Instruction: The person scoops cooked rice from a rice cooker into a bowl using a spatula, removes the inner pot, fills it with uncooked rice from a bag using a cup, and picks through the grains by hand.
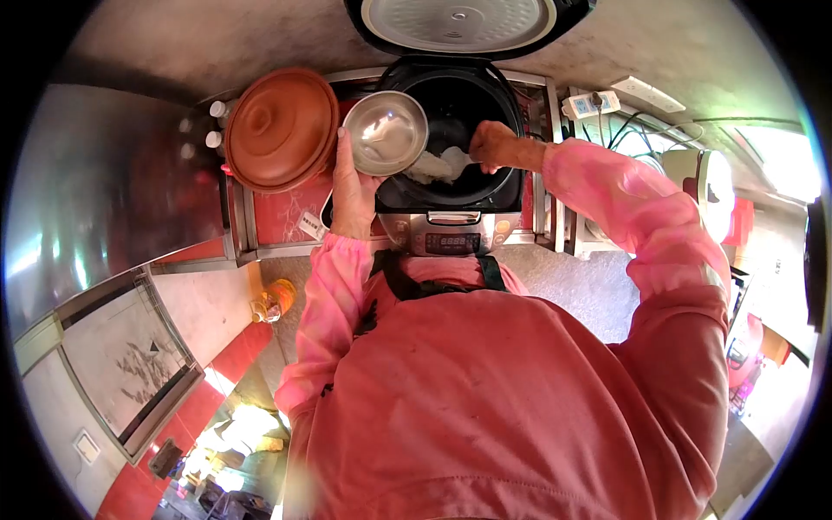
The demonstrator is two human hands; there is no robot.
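Observation:
My left hand (351, 186) grips a shiny metal bowl (384, 132) by its left side, thumb along the rim. The bowl is tilted and hangs over the left edge of an open rice cooker (452, 201). Inside the cooker's dark pot, my right hand (497, 146) is closed on a whitish rice paddle (457, 158), whose handle is mostly hidden by the fingers. Cooked rice (426, 169) shows beside the paddle, near the bowl's lower right edge. The cooker's lid (459, 24) stands raised at the back.
Left of the bowl is a brown clay pot with its lid (282, 130), close to my left hand. A power strip (591, 105) with cables lies at the right, by a white appliance (712, 195). An oil bottle (275, 301) stands low on the left.

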